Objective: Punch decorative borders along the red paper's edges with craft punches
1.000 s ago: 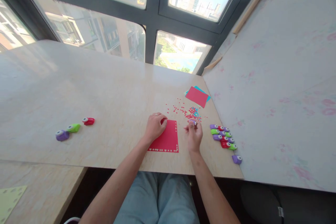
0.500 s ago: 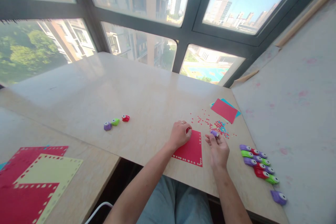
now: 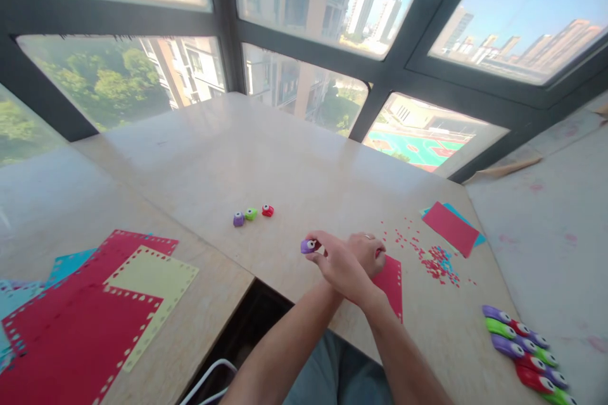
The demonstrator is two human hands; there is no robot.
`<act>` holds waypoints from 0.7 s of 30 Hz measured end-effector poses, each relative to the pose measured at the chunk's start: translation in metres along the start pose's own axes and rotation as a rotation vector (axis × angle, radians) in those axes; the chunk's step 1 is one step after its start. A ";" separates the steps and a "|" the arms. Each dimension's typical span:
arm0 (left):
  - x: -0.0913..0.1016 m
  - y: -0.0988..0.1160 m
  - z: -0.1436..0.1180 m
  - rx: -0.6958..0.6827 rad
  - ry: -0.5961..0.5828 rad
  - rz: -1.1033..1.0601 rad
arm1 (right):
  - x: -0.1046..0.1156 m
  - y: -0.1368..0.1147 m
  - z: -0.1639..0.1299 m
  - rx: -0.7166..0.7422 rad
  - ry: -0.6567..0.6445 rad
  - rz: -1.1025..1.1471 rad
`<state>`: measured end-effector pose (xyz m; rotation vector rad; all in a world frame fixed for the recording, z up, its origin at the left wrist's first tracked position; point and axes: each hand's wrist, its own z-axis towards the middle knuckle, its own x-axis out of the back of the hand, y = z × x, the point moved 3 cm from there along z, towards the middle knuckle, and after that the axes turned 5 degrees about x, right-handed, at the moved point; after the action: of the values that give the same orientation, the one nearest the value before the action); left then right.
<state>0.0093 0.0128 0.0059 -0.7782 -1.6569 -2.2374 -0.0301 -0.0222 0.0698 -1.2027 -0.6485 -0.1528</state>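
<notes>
Right hand carries a purple punch leftward across the left wrist, above the counter.

Right hand [image 3: 339, 266] has its grip closed on the purple punch [image 3: 308, 245], pinched at the fingertips and clear of the counter [image 3: 294, 171]. Left hand [image 3: 368, 247] rests on the near red sheet [image 3: 392, 281]; fingers look curled, but the right arm partly hides them, so I cannot tell whether its grip is closed. Judged step: moving the punch toward the trio of punches [image 3: 251, 214] further left. Next move calls for a longer reach and a clean set-down beside them. Paper bits [image 3: 434, 262] lie right of the sheet; a row of punches [image 3: 522, 345] sits at far right, a paper stack [image 3: 95, 310] at near left.
</notes>
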 end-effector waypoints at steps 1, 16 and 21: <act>0.001 0.001 0.000 -0.022 -0.035 0.010 | -0.011 -0.001 0.004 0.021 -0.073 -0.014; 0.014 0.006 -0.005 -0.037 -0.018 -0.032 | -0.067 0.004 0.050 -0.050 -0.528 -0.044; 0.010 0.002 -0.002 -0.055 -0.045 -0.067 | -0.064 0.014 0.063 -0.133 -0.016 -0.096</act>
<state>0.0011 0.0115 0.0126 -0.8029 -1.6717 -2.3367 -0.0998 0.0260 0.0366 -1.3018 -0.7190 -0.2709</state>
